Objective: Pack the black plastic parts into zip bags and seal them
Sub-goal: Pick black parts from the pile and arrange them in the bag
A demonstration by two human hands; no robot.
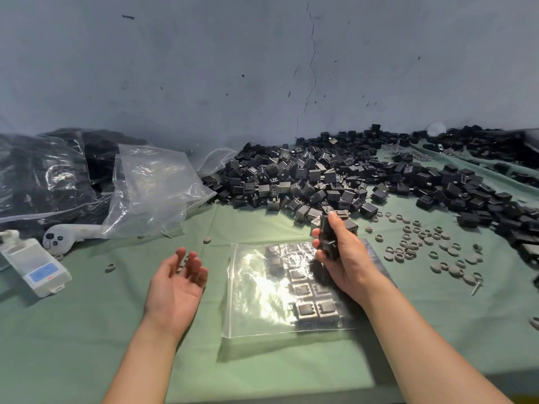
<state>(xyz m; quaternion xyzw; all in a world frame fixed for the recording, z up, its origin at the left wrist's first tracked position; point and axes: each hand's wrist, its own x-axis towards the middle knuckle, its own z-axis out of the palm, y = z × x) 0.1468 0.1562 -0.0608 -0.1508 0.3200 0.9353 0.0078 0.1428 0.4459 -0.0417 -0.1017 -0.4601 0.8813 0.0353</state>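
Right hand (341,258): fingers curled round a short stack of black plastic parts (328,242), held just above the zip bag (256,293).
Left hand (178,282): palm up, fingers relaxed, holding nothing, just left of that bag.
Zip bag: flat on the desk (87,330), part-filled with rows of parts, probably unsealed.
Loose heap (320,176): large, beyond the right hand, unpacked.
Filled bags (43,176): beyond the left hand.
Judgement: most packing remains.
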